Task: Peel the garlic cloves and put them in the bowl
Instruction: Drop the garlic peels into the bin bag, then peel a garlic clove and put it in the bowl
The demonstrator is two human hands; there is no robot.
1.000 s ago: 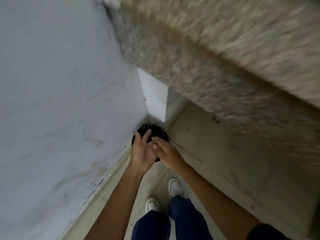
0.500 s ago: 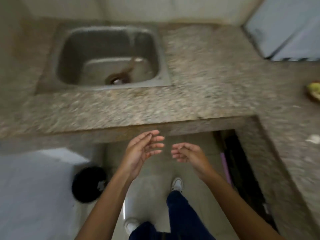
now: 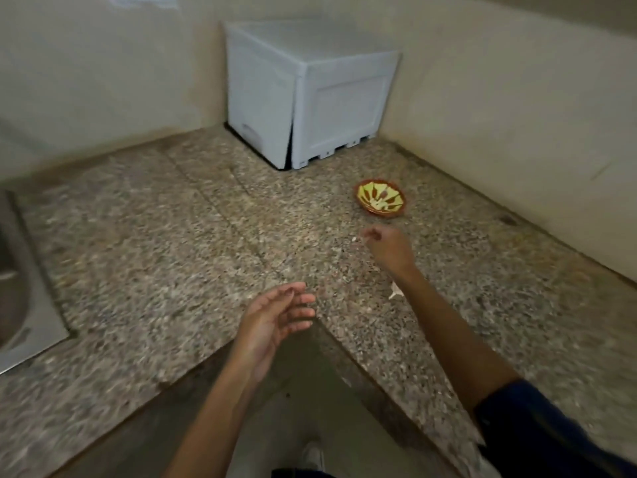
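A yellow and brown patterned bowl [image 3: 368,208] sits on the speckled stone counter [image 3: 193,243] near the right wall, with pale pieces inside. My right hand [image 3: 387,248] hovers just in front of it with curled fingers. Its fingertips pinch a small white garlic piece [image 3: 355,239] low over the counter. Another white garlic scrap [image 3: 395,292] lies on the counter beside my right forearm. My left hand [image 3: 275,317] floats over the counter's inner corner with relaxed fingers, holding nothing.
A white plastic box [image 3: 310,88] stands in the back corner against the walls. The edge of a steel sink [image 3: 20,305] shows at the far left. The L-shaped counter wraps around me, with floor and my shoe [image 3: 312,457] below.
The view swung from the floor bin, past the sink, to the counter corner. Both hands rose from below the counter, and my right hand reached forward to the white piece by the bowl.
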